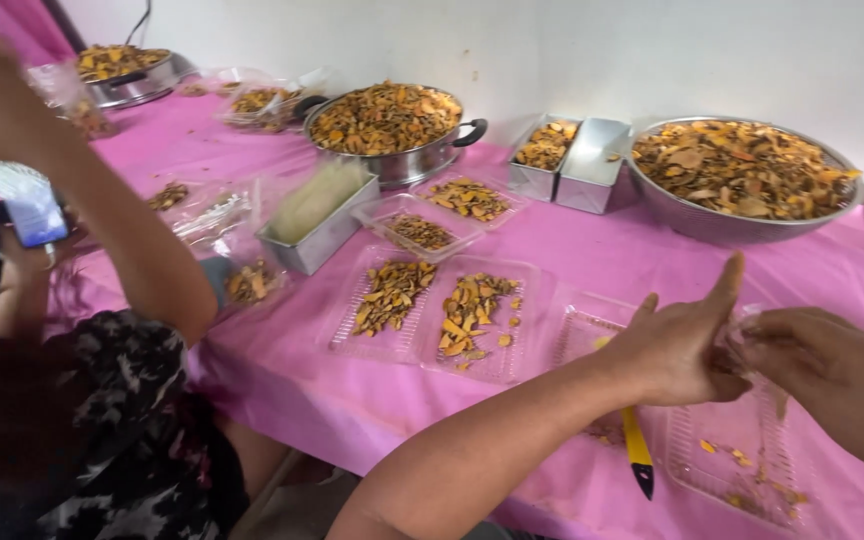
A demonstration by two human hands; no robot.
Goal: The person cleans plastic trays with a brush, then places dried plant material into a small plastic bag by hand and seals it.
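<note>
the pink-covered desk (592,260) carries a wide steel bowl (742,215) of dried orange-yellow slices at about one o'clock from the hands, and clear trays (472,315) of slices at ten o'clock. the left hand (677,350) and right hand (812,360) meet over an almost empty clear tray (742,460) lying at six o'clock just beneath them. both sets of fingers pinch a small clear plastic bag (737,335) between them, equally near each hand; i cannot tell its long axis.

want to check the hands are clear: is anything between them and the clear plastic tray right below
Nothing visible does. The left hand and right hand meet just above the clear plastic tray. The yellow-handled tool lies beside it on the pink tablecloth, not between.
</note>
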